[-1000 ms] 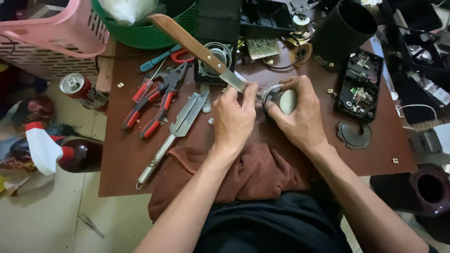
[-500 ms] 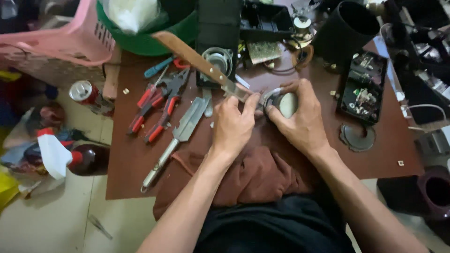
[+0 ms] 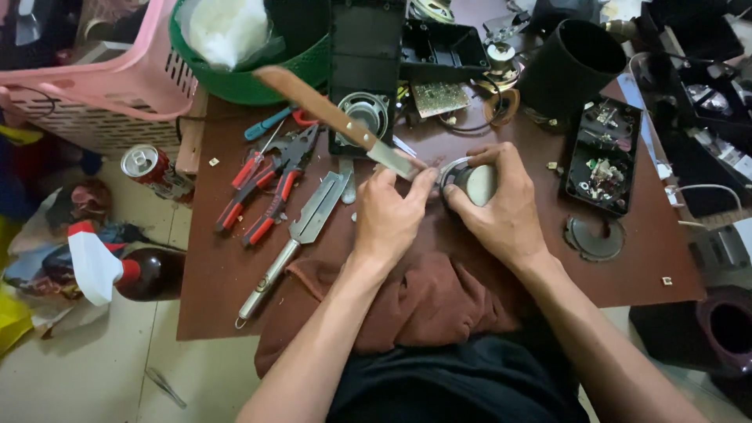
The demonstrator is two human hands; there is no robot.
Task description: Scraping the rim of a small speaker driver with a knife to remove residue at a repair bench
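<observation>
Centrally in the head view, the left hand (image 3: 389, 222) is gripping a wooden-handled knife (image 3: 337, 121), its blade tip touching a small round speaker part (image 3: 472, 184); the right hand (image 3: 501, 207) is closing around that part on the brown table (image 3: 235, 270), red-handled pliers (image 3: 270, 188) lying left.

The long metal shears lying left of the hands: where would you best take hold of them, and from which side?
Probably by the thin rod-like handle end of the shears, which points toward the near-left table edge. Come from above on that near side: that end lies bare on the wood, while the wide blade end runs up beside the red pliers and close to the left hand.
</observation>
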